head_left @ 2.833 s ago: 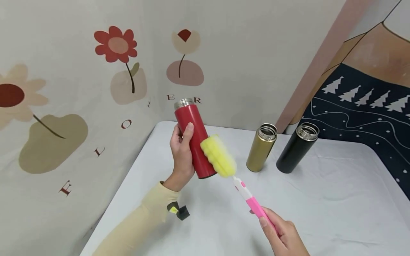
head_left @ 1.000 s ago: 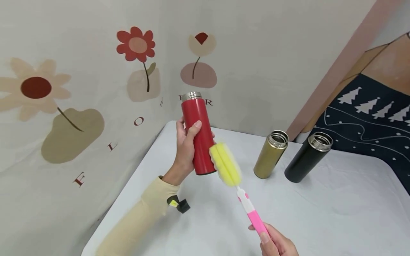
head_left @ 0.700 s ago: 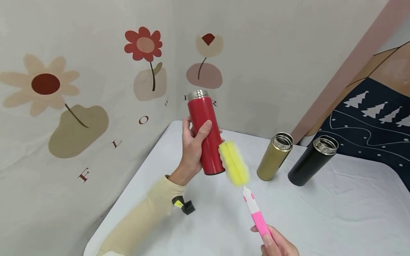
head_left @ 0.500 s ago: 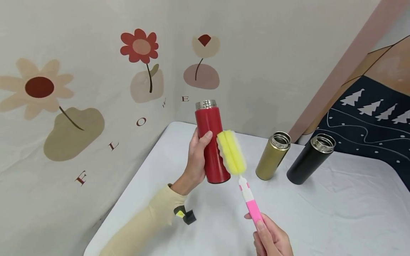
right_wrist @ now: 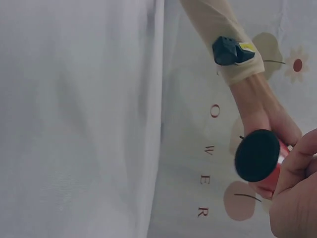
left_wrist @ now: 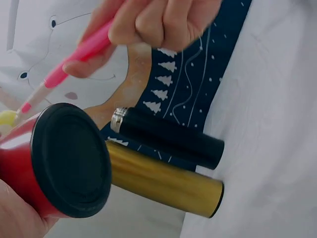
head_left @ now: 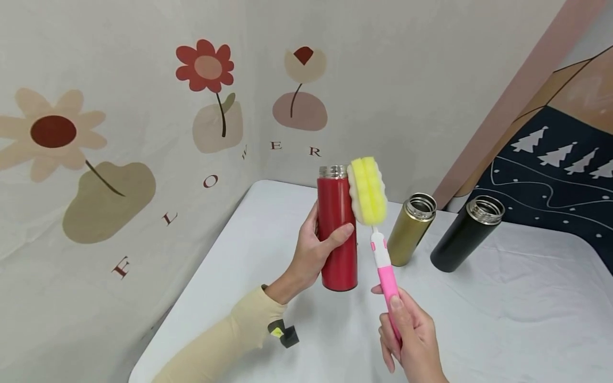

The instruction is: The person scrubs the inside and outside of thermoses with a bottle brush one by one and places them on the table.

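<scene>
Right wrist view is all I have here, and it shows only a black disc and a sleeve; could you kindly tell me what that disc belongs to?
Observer: It is the base of a red flask, which the left hand grips upright above the table.
Operator: Thank you. What does the right hand hold?
Observer: The right hand grips the pink handle of a brush; its yellow sponge head lies beside the flask's open steel mouth.
Operator: Is anything else nearby?
Observer: A gold flask and a black flask stand open behind.
</scene>
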`<act>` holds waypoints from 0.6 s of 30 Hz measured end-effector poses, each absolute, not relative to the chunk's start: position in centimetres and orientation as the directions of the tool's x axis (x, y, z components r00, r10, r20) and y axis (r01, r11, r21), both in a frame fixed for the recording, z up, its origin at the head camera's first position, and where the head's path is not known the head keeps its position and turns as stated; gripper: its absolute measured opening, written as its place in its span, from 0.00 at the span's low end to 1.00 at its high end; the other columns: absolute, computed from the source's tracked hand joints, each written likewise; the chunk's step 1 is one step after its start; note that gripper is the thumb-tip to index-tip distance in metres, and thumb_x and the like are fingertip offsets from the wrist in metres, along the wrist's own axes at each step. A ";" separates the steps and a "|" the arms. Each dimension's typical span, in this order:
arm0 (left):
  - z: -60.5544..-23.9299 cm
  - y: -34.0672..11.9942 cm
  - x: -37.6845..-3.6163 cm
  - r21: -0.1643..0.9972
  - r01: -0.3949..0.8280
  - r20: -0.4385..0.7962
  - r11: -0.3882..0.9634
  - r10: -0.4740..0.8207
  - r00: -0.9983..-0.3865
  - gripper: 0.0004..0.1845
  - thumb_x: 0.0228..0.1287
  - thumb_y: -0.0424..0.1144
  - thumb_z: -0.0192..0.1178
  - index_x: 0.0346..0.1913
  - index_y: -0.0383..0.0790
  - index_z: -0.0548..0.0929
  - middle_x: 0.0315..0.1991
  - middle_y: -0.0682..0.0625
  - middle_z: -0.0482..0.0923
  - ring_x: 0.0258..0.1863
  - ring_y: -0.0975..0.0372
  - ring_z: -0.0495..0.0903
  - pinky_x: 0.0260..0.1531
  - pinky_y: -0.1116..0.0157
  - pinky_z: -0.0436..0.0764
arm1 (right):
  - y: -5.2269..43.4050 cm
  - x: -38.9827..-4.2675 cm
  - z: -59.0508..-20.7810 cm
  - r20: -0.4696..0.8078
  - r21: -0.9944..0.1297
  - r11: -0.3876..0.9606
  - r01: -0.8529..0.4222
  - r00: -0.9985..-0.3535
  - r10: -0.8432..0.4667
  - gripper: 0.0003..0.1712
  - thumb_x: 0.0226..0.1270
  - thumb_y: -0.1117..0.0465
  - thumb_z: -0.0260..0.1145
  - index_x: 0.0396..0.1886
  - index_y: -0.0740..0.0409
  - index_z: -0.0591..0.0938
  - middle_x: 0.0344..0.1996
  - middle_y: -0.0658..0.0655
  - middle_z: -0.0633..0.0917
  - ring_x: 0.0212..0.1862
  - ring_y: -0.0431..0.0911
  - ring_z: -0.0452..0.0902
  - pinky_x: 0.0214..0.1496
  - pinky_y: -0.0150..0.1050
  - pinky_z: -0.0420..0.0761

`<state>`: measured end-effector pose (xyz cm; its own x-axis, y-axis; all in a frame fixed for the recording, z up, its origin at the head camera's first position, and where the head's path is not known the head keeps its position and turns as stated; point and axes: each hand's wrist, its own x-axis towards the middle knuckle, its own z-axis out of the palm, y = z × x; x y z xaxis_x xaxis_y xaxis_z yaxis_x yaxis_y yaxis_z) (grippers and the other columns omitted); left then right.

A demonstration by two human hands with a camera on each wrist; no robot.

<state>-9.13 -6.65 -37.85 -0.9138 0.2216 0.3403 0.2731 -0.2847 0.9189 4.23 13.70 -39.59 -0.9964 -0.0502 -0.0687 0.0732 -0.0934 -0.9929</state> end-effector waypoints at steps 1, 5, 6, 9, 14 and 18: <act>-37.8 -6.6 -9.2 0.914 0.284 0.351 -0.289 0.215 -0.912 0.39 0.73 0.45 0.63 0.83 0.48 0.61 0.65 0.41 0.74 0.62 0.48 0.79 0.52 0.51 0.89 | 13.7 4.4 -39.7 -0.086 -0.992 -0.089 0.090 -0.995 -0.048 0.20 0.93 0.52 0.50 0.66 0.60 0.80 0.15 0.60 0.68 0.12 0.52 0.62 0.12 0.39 0.76; -37.1 -7.0 -9.4 0.899 0.320 0.376 -0.298 0.154 -0.914 0.42 0.76 0.46 0.55 0.88 0.50 0.52 0.67 0.41 0.72 0.60 0.51 0.79 0.51 0.54 0.89 | 13.6 5.1 -40.3 -0.154 -0.984 -0.083 0.157 -0.987 -0.037 0.22 0.92 0.50 0.53 0.65 0.61 0.80 0.15 0.61 0.69 0.12 0.54 0.62 0.12 0.38 0.76; -36.8 -7.1 -9.5 0.895 0.333 0.383 -0.299 0.126 -0.915 0.42 0.76 0.46 0.54 0.88 0.51 0.50 0.67 0.41 0.72 0.60 0.51 0.78 0.51 0.55 0.89 | 13.6 5.4 -40.5 -0.168 -0.982 -0.083 0.170 -0.985 -0.039 0.22 0.92 0.50 0.54 0.65 0.62 0.81 0.15 0.61 0.68 0.12 0.55 0.61 0.12 0.37 0.75; -36.2 -7.8 -10.0 0.878 0.387 0.411 -0.282 0.029 -0.911 0.44 0.76 0.45 0.55 0.89 0.54 0.47 0.70 0.43 0.70 0.64 0.51 0.76 0.53 0.56 0.88 | 13.8 6.3 -41.5 -0.203 -0.973 -0.103 0.209 -0.977 -0.059 0.22 0.91 0.51 0.55 0.62 0.64 0.81 0.14 0.62 0.65 0.13 0.59 0.54 0.10 0.35 0.68; -35.3 -9.0 -11.1 0.830 0.503 0.503 -0.242 -0.069 -0.862 0.48 0.76 0.41 0.59 0.90 0.61 0.43 0.74 0.45 0.67 0.70 0.48 0.73 0.55 0.53 0.88 | 15.2 8.0 -43.3 -0.326 -0.934 -0.100 0.342 -0.933 -0.149 0.26 0.89 0.48 0.58 0.63 0.68 0.78 0.15 0.61 0.64 0.15 0.51 0.54 0.14 0.36 0.57; -34.8 -9.7 -11.5 0.796 0.532 0.538 -0.288 -0.066 -0.841 0.44 0.80 0.40 0.55 0.90 0.65 0.46 0.74 0.44 0.68 0.62 0.47 0.79 0.51 0.54 0.89 | 16.6 8.7 -44.4 -0.431 -0.895 -0.028 0.446 -0.879 -0.202 0.33 0.85 0.43 0.61 0.67 0.70 0.76 0.18 0.57 0.70 0.19 0.44 0.62 0.18 0.34 0.62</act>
